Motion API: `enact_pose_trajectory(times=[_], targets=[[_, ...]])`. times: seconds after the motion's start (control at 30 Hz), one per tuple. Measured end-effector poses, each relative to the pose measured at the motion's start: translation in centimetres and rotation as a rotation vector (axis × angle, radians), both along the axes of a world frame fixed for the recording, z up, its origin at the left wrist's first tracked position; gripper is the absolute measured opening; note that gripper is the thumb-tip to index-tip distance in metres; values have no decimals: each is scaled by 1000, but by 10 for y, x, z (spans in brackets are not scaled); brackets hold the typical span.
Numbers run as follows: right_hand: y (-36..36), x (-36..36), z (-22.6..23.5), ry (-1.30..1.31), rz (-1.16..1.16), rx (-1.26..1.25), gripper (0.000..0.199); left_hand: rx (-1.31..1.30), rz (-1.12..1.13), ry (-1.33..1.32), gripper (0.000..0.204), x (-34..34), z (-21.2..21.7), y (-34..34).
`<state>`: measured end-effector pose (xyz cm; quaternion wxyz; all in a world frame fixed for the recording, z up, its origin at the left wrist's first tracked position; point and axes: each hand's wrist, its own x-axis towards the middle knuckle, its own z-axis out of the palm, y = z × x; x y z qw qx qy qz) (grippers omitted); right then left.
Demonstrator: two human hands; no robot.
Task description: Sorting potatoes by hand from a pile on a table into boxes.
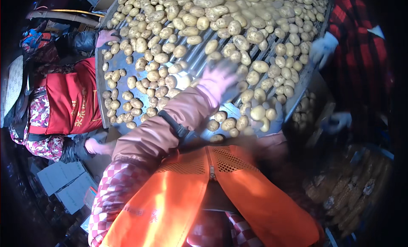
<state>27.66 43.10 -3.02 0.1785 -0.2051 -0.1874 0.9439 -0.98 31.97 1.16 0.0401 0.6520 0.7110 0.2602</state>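
Observation:
Many yellow potatoes [199,22] lie on a grey roller table [195,56] that slopes away ahead of me. My left hand [219,77], in a pink glove, reaches out over the table's middle with its fingers spread; it is blurred and holds nothing I can see. My right hand [274,119], in a pale grey glove, is at the near right end of the table, curled around a few bright potatoes [260,114]. My orange vest [212,196] fills the lower part of the view.
A person in a red apron [70,98] stands at the left, one pink-gloved hand [106,36] on the table edge. A person in a red plaid jacket [361,56] with white gloves [323,47] works at the right. A box of potatoes [304,109] and mesh sacks [352,191] sit at right.

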Motion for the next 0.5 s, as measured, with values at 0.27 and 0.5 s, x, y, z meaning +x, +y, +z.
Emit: enact_pose_trajectory(times=[0.27, 0.5], targets=[[-13, 26, 64, 110, -329, -454, 65, -445, 579, 231, 56, -76, 0, -47], [-21, -17, 72, -253, -206, 528, 42, -119, 330, -1169, 52, 32, 26, -75]])
